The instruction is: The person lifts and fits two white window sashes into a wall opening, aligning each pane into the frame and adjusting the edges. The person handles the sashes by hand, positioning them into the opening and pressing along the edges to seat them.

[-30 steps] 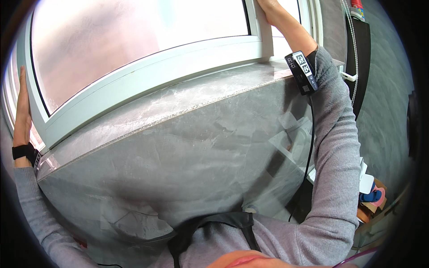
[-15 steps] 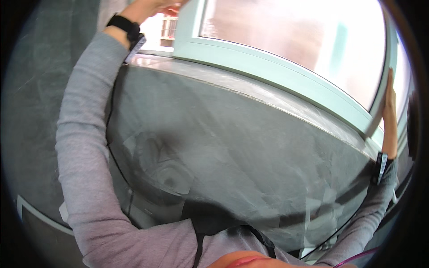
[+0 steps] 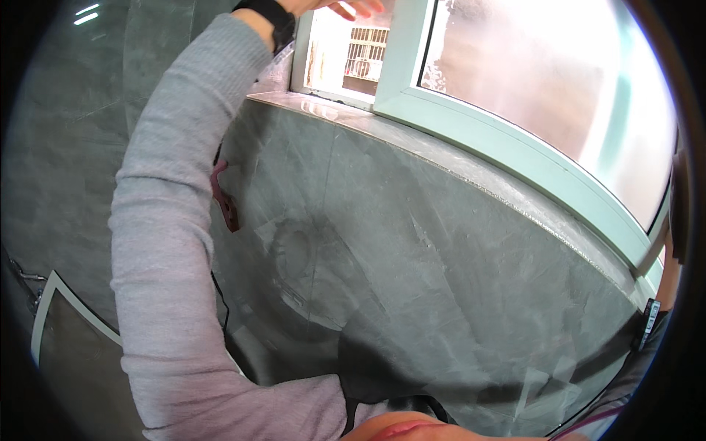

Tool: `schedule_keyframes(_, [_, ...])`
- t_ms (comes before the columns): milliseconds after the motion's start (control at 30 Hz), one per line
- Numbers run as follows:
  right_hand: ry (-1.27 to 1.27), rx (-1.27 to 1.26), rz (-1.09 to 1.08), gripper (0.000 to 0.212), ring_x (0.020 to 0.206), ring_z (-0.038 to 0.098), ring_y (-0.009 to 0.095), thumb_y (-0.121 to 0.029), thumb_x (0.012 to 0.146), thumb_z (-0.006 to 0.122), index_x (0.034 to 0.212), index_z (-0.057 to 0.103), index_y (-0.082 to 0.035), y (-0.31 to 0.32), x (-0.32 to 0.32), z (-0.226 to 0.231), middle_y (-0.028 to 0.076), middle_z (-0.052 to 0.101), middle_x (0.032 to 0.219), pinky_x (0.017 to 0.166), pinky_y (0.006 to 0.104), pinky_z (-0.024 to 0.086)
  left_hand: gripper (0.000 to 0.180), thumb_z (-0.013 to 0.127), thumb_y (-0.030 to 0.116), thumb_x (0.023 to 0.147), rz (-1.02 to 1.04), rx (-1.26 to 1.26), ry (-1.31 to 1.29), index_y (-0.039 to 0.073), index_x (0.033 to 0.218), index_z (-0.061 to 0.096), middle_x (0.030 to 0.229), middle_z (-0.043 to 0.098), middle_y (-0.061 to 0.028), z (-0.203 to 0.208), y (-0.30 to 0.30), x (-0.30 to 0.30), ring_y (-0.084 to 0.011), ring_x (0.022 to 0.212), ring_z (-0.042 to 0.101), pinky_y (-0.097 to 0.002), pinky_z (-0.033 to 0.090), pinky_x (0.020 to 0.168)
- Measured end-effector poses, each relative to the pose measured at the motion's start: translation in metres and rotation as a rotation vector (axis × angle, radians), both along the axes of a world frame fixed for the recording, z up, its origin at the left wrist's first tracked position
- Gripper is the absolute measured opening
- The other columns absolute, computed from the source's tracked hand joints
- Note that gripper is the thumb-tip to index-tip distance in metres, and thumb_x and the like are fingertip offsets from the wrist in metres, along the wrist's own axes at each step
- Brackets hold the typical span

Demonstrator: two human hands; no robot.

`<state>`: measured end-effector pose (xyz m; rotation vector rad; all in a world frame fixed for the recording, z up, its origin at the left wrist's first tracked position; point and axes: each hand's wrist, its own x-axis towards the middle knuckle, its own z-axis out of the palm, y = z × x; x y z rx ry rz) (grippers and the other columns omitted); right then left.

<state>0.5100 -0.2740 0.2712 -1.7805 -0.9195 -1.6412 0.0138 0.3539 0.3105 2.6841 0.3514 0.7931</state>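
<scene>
My left hand (image 3: pixel 340 7) is at the top edge, partly cut off, with its visible fingers apart and loosely stretched. It is near the left upright of a pale green framed window sash (image 3: pixel 401 62); contact cannot be made out. A black band (image 3: pixel 271 16) circles the left wrist. My right hand is at the far right, by the sash's right side; only its wrist (image 3: pixel 668 275) shows clearly, and its fingers are hidden in the dark rim. The sash holds a frosted glass pane (image 3: pixel 529 81).
Under the window runs a glossy stone sill (image 3: pixel 471 165) above a grey tiled wall (image 3: pixel 412 250). Left of the sash, a gap shows a barred window (image 3: pixel 365 53) outside. A dark red strap-like thing (image 3: pixel 226 198) hangs near my left forearm. A pale-framed panel (image 3: pixel 77 353) stands lower left.
The view has shifted, so the window and sill appear farther right and more of the gap left of the sash shows. My left hand appears farther right; my right hand has slipped mostly out of view.
</scene>
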Motion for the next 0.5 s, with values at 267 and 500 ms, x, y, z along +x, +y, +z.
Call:
schedule_keyframes(267, [0.423, 0.169, 0.126, 0.080, 0.146, 0.027, 0.022, -0.074, 0.090, 0.037, 0.153, 0.032, -0.025, 0.028, -0.050, -0.038, 0.005, 0.031, 0.158, 0.121, 0.0404, 0.018, 0.090, 0.054, 0.075, 0.085, -0.156, -0.137, -0.096, -0.009, 0.115, 0.056, 0.089, 0.061, -0.0179, -0.091, -0.003, 0.048, -0.0271, 0.086, 0.065, -0.0348, 0.053, 0.079])
schedule_keyframes(500, [0.644, 0.332, 0.126, 0.092, 0.142, 0.035, 0.026, -0.084, 0.081, 0.039, 0.151, 0.038, -0.025, 0.021, -0.107, -0.052, 0.008, 0.040, 0.153, 0.117, 0.0468, 0.023, 0.094, 0.057, 0.071, 0.085, -0.003, 0.100, -0.174, -0.021, 0.103, 0.051, 0.079, 0.059, -0.0242, -0.089, 0.001, 0.064, -0.0316, 0.082, 0.068, -0.0363, 0.056, 0.065])
